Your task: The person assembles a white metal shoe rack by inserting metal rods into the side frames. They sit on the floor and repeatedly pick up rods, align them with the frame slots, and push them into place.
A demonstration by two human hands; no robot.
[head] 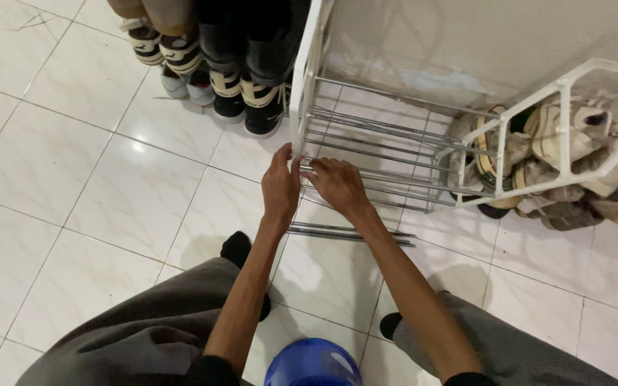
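- Floor [73,179]: glossy white tile, seen from above
- Far left: row of shoes [209,78] on the floor, dark and white pairs, just left of the rack's left frame
- Left hand [280,187]: at the lower near corner of the white left side frame [302,86]; fingers curled against the frame edge, gripping it where the rods meet it
- Right hand [337,184]: just right of the left hand, the two nearly touching; fingers closed over the end of a metal rod [380,175] at the frame
- Shoe rack [395,129]: white plastic side frames joined by chrome rods, lying tipped over on the floor, centre to right, against the far wall
- Loose rods [352,234]: a few lying flat on the tile just near of the rack, below the right hand, apart from it
- Right side frame [566,107]: white, open lattice, tilted
- Far right: pile of worn shoes [574,179] behind and under that frame, on the floor
- Near centre: blue round object [312,363] between the person's knees, kind cannot tell
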